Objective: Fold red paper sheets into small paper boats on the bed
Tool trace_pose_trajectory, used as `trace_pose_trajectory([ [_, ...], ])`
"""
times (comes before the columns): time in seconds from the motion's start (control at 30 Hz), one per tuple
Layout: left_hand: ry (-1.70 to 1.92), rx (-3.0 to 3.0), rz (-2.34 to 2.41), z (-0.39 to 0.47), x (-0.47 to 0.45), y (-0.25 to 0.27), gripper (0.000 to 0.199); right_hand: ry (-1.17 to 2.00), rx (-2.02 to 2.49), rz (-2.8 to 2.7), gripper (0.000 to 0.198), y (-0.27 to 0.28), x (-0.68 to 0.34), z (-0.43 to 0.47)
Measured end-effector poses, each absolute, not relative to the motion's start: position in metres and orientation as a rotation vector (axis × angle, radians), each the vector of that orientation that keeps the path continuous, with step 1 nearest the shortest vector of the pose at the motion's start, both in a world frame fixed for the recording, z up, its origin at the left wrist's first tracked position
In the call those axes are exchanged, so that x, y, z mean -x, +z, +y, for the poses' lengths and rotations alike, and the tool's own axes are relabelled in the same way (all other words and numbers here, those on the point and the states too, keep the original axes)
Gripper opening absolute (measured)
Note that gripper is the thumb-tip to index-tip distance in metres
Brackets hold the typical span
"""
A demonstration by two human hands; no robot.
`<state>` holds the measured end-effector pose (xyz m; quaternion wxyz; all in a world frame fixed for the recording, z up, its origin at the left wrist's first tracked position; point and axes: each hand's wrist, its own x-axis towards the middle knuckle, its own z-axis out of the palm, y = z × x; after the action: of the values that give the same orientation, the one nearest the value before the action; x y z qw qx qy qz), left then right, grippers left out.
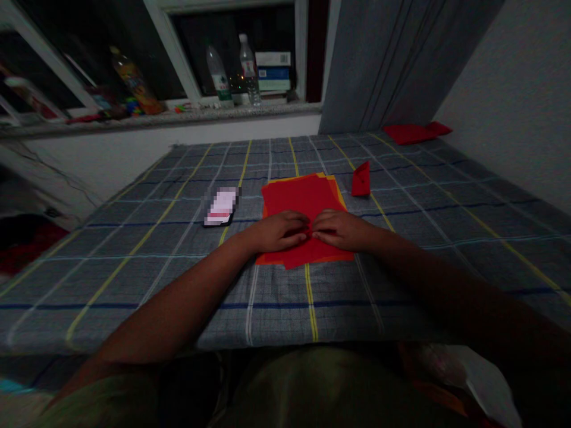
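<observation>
Red paper (303,193) lies on top of a stack of coloured sheets, whose orange and yellow edges (339,193) show beneath it. From the left, my left hand (281,230) rests on the stack with its fingers bent together at the middle of the red paper. Facing it, my right hand (339,230) has its thumb and fingers closed at the same spot, the fingertips of both hands almost meeting. Red on red, the edges of the piece between the fingertips are hard to make out. A small folded red paper piece (361,180) stands right of the stack.
A phone (220,206) with a lit, blurred screen lies left of the stack on the checked cloth (178,285). More red paper (410,134) lies at the far right corner. Plastic bottles (250,71) and stacked boxes (273,72) stand on the windowsill behind.
</observation>
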<state>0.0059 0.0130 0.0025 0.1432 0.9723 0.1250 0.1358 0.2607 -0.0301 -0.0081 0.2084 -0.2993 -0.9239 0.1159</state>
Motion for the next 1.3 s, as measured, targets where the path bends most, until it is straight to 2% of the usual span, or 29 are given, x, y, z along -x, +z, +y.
trace_pose_trajectory([
  [0.33,0.471,-2.674,0.705,0.017,-0.001,0.001,0.031,0.180,1.085,-2.477,0.022,-0.014,-0.259,-0.027],
  [0.47,0.368,-2.658,0.575,0.024,0.008,0.003,0.017,0.273,1.085,-2.540,0.014,-0.011,-0.266,-0.025],
  [0.63,0.303,-2.709,0.545,0.033,0.022,0.008,0.017,0.332,1.031,-2.591,0.022,-0.009,-0.278,-0.021],
  [0.77,0.331,-2.714,0.562,0.036,0.023,0.006,0.017,0.306,1.079,-2.515,0.018,-0.009,-0.278,-0.022],
  [0.9,0.383,-2.658,0.568,0.035,0.021,0.004,0.017,0.207,1.025,-2.474,0.024,-0.009,-0.274,-0.025],
  [1.1,0.390,-2.657,0.619,0.033,0.021,0.005,0.018,0.252,0.900,-2.538,0.028,-0.017,-0.270,-0.021],
  [1.3,0.292,-2.674,0.867,0.039,0.023,0.008,0.020,0.274,1.076,-2.462,0.028,-0.019,-0.266,-0.018],
])
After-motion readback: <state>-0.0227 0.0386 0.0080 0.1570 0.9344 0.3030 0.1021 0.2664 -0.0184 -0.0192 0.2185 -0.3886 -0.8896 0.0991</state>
